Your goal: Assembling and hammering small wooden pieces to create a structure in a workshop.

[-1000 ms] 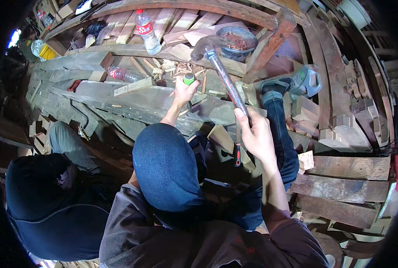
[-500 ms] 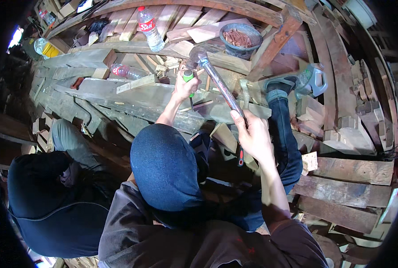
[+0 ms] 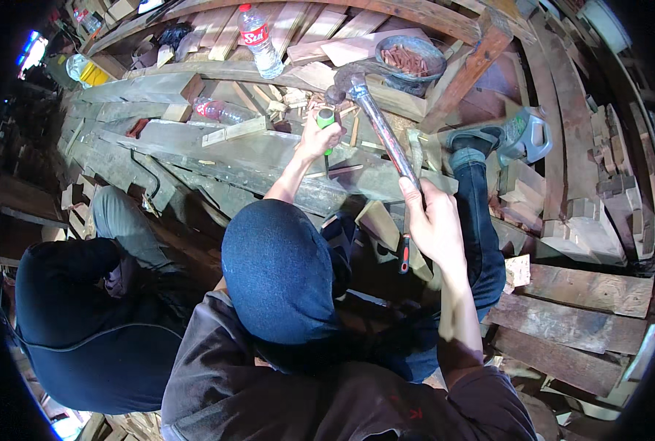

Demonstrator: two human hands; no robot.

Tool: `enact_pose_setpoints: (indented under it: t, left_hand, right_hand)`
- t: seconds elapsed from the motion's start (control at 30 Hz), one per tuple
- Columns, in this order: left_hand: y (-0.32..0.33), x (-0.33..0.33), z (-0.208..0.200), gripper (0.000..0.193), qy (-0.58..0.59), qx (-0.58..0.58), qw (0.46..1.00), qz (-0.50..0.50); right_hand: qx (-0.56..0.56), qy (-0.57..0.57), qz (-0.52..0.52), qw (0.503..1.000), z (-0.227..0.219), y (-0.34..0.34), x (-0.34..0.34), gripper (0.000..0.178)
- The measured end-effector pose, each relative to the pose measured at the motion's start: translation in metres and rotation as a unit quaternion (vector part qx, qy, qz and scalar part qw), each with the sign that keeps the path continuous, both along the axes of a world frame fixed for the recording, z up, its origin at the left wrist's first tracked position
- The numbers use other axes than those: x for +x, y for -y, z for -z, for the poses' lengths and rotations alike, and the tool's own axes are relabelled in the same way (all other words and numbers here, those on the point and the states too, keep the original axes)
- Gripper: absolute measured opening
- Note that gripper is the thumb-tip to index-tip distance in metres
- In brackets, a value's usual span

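Observation:
My left hand (image 3: 318, 140) is closed round the green handle of a chisel (image 3: 327, 123). Its dark blade points down at a long grey wooden beam (image 3: 224, 160); whether the tip touches the wood I cannot tell. With my right hand (image 3: 436, 222) I grip a hammer (image 3: 390, 140) near the lower end of its worn shaft, the red-and-black butt showing below my fist. The hammer's head hangs just above and beside the top of the chisel handle, a small gap between them.
Beyond the beam stand a clear bottle (image 3: 261, 44) with a red cap and a bucket (image 3: 413, 65) of wooden pegs. Another bottle (image 3: 221, 112) lies among offcuts. A jug (image 3: 526, 136) is by my right foot. A person (image 3: 92, 316) sits at my left.
The hammer head has lifted slightly and moved a little right from the chisel's top. Both hands keep their grips. The whole view has shifted slightly.

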State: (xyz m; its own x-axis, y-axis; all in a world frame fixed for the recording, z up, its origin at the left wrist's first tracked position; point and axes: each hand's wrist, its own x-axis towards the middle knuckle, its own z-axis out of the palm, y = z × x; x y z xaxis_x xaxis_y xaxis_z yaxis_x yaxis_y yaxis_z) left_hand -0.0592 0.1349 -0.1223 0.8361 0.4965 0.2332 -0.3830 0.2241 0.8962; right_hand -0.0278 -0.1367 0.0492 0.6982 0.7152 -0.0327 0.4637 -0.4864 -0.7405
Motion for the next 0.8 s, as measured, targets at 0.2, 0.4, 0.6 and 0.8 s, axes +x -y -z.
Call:
enact_pose_setpoints:
  t: [0.2,0.4,0.6,0.8]
  left_hand:
    - [-0.007,-0.011,0.001,0.016,0.005,0.001,1.0,-0.016]
    - [-0.001,-0.009,-0.004,0.013,0.03,-0.026,0.999,-0.013]
    - [0.0,-0.008,-0.006,0.014,0.033,0.046,0.998,-0.023]
    - [-0.004,-0.008,0.0,0.015,0.014,0.028,0.999,-0.043]
  right_hand:
    - [-0.019,0.018,-0.019,0.999,-0.023,-0.014,-0.004,0.044]
    - [-0.039,0.049,-0.074,0.995,-0.017,-0.018,0.006,0.042]
    - [-0.059,0.102,-0.074,0.99,-0.027,-0.024,0.002,0.042]
    - [-0.056,0.12,-0.079,0.988,-0.029,-0.029,0.002,0.043]
